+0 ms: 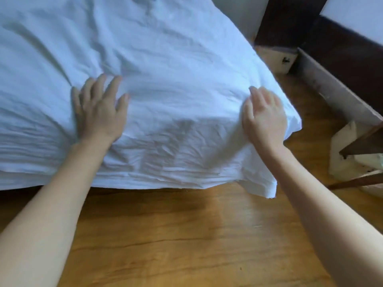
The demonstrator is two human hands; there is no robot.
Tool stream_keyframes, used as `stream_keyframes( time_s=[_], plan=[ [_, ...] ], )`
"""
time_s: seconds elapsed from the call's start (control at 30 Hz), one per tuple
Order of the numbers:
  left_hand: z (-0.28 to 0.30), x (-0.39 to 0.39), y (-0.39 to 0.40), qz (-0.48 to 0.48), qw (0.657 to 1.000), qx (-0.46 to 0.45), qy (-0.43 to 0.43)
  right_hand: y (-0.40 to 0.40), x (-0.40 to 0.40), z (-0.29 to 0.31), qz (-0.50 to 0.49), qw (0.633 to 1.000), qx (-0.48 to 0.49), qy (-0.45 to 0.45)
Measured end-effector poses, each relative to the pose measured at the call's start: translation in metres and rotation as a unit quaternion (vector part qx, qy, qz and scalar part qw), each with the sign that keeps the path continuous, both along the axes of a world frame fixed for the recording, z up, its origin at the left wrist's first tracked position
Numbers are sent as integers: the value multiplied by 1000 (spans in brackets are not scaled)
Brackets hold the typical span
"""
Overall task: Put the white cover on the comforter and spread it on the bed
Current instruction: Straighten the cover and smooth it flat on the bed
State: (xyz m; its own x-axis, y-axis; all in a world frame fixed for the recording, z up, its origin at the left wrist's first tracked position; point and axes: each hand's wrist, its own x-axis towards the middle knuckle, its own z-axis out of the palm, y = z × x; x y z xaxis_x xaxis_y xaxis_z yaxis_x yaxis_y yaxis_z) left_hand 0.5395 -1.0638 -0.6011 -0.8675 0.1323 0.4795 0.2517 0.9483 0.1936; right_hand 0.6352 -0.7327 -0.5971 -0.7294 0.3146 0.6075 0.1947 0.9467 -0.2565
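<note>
The white covered comforter (170,65) lies spread over the bed and fills the upper left of the view. Its wrinkled near edge hangs over the foot of the bed, and one corner (267,187) droops toward the floor. My left hand (99,108) lies flat on the cover with its fingers spread. My right hand (264,114) rests flat on the cover near the bed's right corner, fingers straight and together. Neither hand grips the fabric. The bed frame and mattress are hidden under the cover.
A wooden floor (186,235) runs along the foot and right side of the bed. To the right stands dark wooden furniture (331,44) with a pale base board (339,94). A light wall panel (238,15) shows behind the bed.
</note>
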Motion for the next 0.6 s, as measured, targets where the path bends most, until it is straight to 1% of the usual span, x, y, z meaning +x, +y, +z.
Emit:
stream_keyframes(
  time_s=[0.03,0.1,0.13,0.17,0.2,0.23,0.27,0.3,0.33,0.37,0.43,0.5,0.6],
  plan=[
    [3,10,1,6,999,-6,-37,-2,6,1,-7,999,7,-48],
    [18,34,-3,-7,991,-30,-131,-12,27,8,-27,988,-34,-150],
    [22,51,-6,-24,981,-50,-188,-19,45,10,-34,977,-63,-199],
    [35,71,-15,-40,963,-75,-255,-29,64,25,-28,964,-71,-255],
    [45,94,-27,-46,937,-85,-335,-40,85,39,-17,944,-53,-325],
    [61,122,-47,-25,903,-82,-421,-55,106,64,-12,910,-31,-413],
    [81,155,-73,17,867,-59,-494,-69,127,87,-9,869,-17,-495],
    [97,190,-100,70,837,-36,-542,-83,149,109,-20,830,-12,-558],
    [126,226,-135,131,811,-15,-571,-102,167,141,-21,797,-14,-604],
    [153,262,-167,172,790,-8,-588,-124,183,174,-14,774,-32,-632],
    [220,333,-231,210,757,20,-619,-175,202,245,20,736,-83,-672],
    [282,386,-281,242,714,42,-656,-232,209,303,49,708,-127,-693],
    [358,423,-339,281,690,64,-664,-324,206,369,115,689,-154,-699]
  ],
)
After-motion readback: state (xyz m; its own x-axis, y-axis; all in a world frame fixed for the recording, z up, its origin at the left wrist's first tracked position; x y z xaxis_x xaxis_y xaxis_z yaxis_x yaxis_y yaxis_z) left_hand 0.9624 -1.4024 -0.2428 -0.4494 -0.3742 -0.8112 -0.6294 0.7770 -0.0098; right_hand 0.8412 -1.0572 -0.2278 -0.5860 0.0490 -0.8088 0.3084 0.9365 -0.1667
